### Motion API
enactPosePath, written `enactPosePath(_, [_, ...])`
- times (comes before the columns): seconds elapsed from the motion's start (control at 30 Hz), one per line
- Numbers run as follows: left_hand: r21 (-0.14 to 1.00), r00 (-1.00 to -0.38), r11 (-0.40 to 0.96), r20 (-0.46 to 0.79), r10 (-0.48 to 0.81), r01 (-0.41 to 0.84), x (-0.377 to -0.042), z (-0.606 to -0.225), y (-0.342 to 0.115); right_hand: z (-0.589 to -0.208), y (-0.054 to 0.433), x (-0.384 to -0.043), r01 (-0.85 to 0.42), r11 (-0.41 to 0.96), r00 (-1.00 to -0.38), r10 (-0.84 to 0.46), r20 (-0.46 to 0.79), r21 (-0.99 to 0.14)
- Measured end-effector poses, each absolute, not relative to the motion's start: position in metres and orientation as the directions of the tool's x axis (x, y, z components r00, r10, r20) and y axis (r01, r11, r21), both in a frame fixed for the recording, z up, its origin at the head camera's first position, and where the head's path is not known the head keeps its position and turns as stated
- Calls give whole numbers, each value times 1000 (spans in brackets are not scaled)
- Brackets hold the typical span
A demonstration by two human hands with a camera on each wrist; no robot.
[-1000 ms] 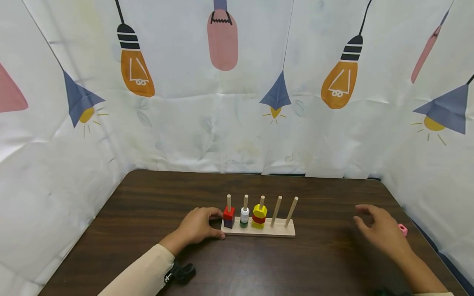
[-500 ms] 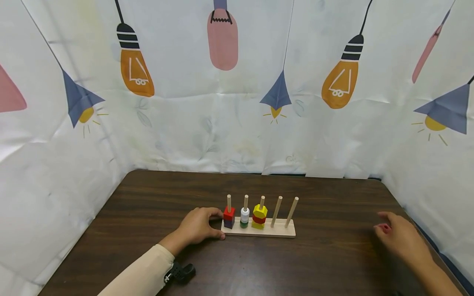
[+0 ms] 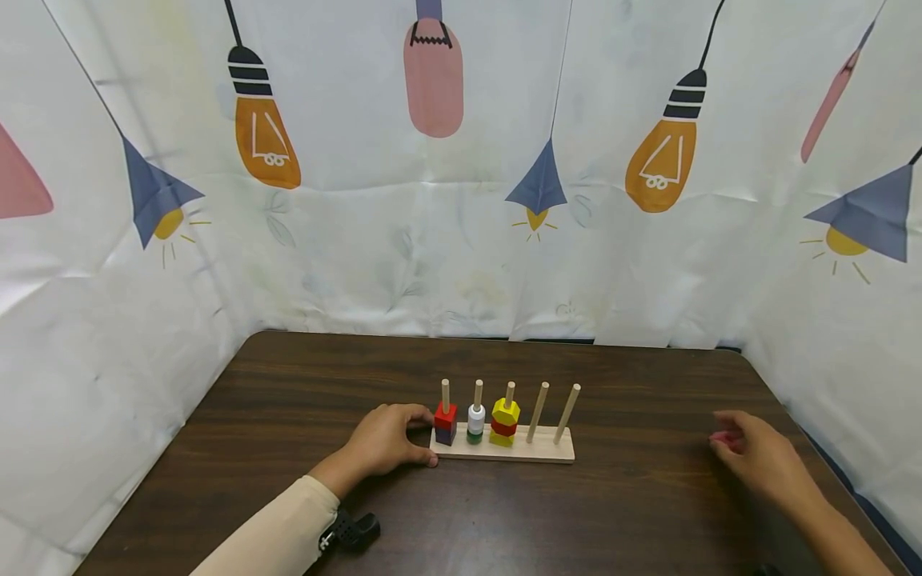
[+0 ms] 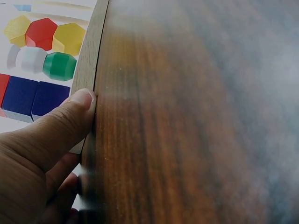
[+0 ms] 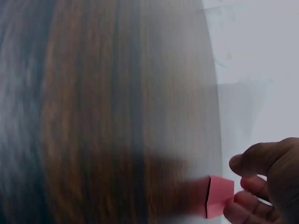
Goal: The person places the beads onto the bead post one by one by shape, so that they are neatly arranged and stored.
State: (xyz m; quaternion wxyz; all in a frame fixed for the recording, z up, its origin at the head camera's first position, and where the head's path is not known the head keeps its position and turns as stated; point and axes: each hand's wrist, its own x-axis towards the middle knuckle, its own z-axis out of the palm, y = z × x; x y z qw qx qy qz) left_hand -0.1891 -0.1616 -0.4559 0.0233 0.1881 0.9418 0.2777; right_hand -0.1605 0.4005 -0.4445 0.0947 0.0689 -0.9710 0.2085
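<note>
A wooden peg stacker (image 3: 502,454) with several upright pegs stands at the table's middle. My left hand (image 3: 385,440) grips its left end, the thumb (image 4: 77,109) on the front edge of the base. Beads fill three pegs: a red cube bead (image 3: 445,419) over a dark blue one, a white bead (image 3: 476,417) over green, and yellow beads (image 3: 507,412) with red between. At the right, my right hand (image 3: 767,460) has its fingers curled against a pink bead (image 5: 219,197). In the right wrist view the thumb tip appears apart from it; the head view mostly hides the bead.
The dark wooden table (image 3: 612,512) ends in a right edge close to my right hand. White fabric (image 3: 461,264) printed with lamps and bulbs hangs behind it and along both sides. Two pegs (image 3: 567,412) at the stacker's right carry no beads.
My right hand first moved right over the pink bead, its fingers curling, then came slightly back left with it. My left hand and the peg stacker have stayed put.
</note>
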Motion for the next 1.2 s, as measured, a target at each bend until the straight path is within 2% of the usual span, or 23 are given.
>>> enactPosePath(0.13, [535, -928, 773, 58, 368, 340, -189, -456, -162, -447, 393, -163, -242, 876, -958, -147, 246, -418])
enactPosePath(0.37, [531, -929, 776, 60, 366, 340, -189, -456, -162, -448, 383, -167, -282, 902, -933, -178, 313, -326])
enactPosePath(0.73, [539, -929, 771, 60, 365, 338, -189, -455, -161, -446, 388, -171, -113, 933, -990, -76, 119, -341])
enactPosePath(1.2, [534, -932, 779, 53, 358, 329, -190, -455, -161, -443, 343, -183, -222, 892, -975, -199, 99, -393])
